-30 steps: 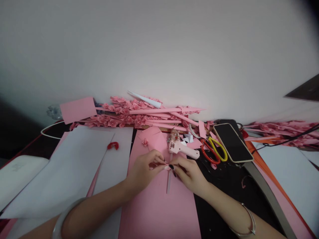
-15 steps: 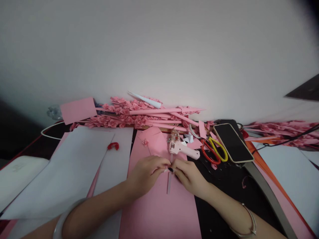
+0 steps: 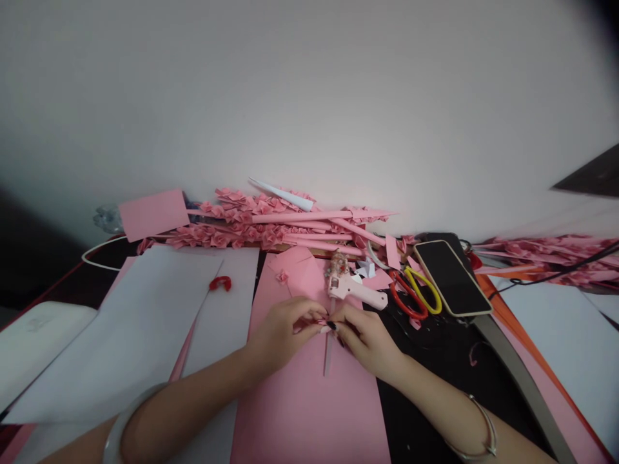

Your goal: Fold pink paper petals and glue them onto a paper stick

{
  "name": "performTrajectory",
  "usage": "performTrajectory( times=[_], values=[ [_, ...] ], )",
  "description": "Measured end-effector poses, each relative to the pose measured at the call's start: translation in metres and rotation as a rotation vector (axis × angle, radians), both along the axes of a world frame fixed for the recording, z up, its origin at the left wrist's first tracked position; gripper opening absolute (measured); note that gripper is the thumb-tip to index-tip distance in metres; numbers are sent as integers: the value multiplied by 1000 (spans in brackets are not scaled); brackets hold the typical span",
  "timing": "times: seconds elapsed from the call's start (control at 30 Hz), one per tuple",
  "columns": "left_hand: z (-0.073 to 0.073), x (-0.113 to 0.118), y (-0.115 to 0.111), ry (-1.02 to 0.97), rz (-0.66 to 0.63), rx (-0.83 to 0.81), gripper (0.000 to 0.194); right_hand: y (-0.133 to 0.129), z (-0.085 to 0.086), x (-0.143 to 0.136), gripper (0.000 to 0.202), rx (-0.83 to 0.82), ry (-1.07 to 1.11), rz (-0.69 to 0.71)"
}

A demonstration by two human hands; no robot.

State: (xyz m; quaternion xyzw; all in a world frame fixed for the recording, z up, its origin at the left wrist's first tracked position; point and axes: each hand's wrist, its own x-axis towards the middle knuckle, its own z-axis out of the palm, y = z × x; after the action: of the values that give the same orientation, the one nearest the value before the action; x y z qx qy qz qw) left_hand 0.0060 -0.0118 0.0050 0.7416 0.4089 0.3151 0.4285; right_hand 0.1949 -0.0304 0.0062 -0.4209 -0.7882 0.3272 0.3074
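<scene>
Fingertips of my left hand (image 3: 285, 332) and my right hand (image 3: 367, 336) meet over a large pink sheet (image 3: 309, 406). Between them is a small pink paper piece (image 3: 323, 322), mostly hidden by the fingers; both hands pinch at it. A glue stick (image 3: 327, 361) shows below the fingertips, extending from the pink glue gun (image 3: 355, 290) just beyond my hands. A small pink paper flower (image 3: 282, 276) lies on a folded pink paper (image 3: 302, 267) behind my left hand.
Pink paper flower stems (image 3: 271, 225) pile along the wall. Red scissors (image 3: 409, 296), yellow handles and a phone (image 3: 453, 277) lie right. White sheets (image 3: 126, 322), a red curved piece (image 3: 220, 283) and a white box (image 3: 43, 341) are left. A black cable crosses at far right.
My left fingers have risen slightly and spread a little more, showing more of the small pink piece. Both hands stay together at nearly the same spot.
</scene>
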Motion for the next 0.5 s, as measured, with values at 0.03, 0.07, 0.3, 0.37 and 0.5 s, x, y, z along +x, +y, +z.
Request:
performTrajectory(
  times=[0.03, 0.07, 0.3, 0.37, 0.5],
  values=[
    [0, 0, 0, 9, 2, 8, 10, 0, 0, 0, 14, -6, 2, -5],
    [0, 0, 0, 20, 5, 13, 9, 0, 0, 0, 14, -11, 3, -7],
    [-5, -2, -1, 105, 7, -13, 7, -1, 0, -1, 12, 12, -6, 13],
    [-6, -2, -2, 119, 1, 32, 10, -1, -1, 0, 9, 34, -21, 36],
    [-6, -2, -3, 127, -53, 101, 17, -2, -2, 0, 14, 75, -85, 103]
  ],
)
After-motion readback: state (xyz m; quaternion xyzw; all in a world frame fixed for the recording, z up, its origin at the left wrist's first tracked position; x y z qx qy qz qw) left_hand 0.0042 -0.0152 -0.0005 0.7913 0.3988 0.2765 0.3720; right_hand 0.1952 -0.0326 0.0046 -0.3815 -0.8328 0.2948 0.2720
